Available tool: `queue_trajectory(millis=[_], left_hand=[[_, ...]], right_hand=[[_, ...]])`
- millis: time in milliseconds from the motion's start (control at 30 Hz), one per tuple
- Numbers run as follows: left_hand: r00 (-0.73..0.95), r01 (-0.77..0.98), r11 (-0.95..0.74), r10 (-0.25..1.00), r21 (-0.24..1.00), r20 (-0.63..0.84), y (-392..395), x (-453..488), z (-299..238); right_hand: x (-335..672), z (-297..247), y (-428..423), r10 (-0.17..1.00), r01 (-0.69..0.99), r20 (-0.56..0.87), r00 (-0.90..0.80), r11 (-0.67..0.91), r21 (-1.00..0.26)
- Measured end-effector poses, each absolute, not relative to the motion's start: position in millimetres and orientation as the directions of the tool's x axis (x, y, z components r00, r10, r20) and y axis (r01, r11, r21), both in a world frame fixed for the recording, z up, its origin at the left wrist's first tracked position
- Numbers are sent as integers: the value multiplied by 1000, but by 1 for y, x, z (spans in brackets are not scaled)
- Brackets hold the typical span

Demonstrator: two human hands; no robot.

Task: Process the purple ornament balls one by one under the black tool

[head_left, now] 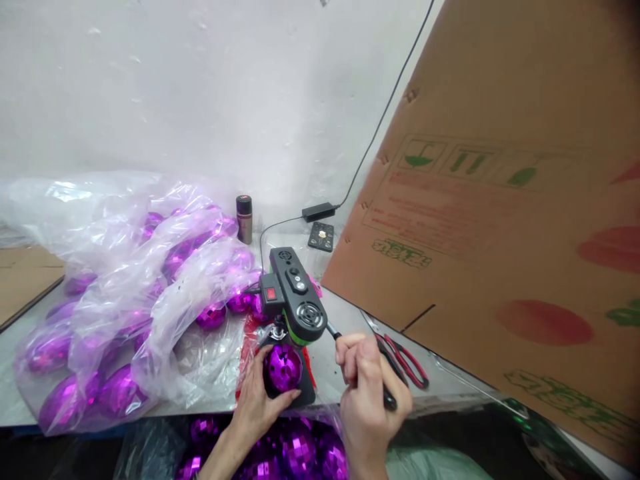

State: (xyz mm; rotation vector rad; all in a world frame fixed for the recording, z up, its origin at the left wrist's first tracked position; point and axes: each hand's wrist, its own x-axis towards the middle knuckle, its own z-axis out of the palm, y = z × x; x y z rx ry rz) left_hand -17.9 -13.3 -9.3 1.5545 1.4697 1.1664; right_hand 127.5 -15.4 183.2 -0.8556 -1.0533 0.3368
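My left hand [260,397] cups a purple mirrored ball [283,367] and holds it on the dark base under a small black machine [293,293] with a red switch. My right hand [367,383] is closed around the machine's thin black lever handle [387,400], which runs down from the machine's side. Both hands are at the table's front edge.
Clear plastic bags full of purple mirrored balls [125,300] lie across the left of the table [23,393]. More purple balls [295,453] sit below the edge. A large cardboard sheet [500,200] leans on the right. Red-handled pliers [407,363], a small can [244,218] and a power adapter [318,211] lie nearby.
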Motion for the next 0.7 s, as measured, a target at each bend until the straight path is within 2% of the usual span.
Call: queue_trajectory(millis=[267,567,700], left_hand=[[76,398,-168,986,902,150,-7,-19,-3],[78,439,-260,965,860,252,0,-16,-1],[145,463,-235,971,854,188,6,-25,10]], right_hand=[[126,179,-15,606,135,632,483,662,-738],[127,177,-19,624,132,606,493,635,-761],[127,176,-20,633,126,590,501,621,-773]])
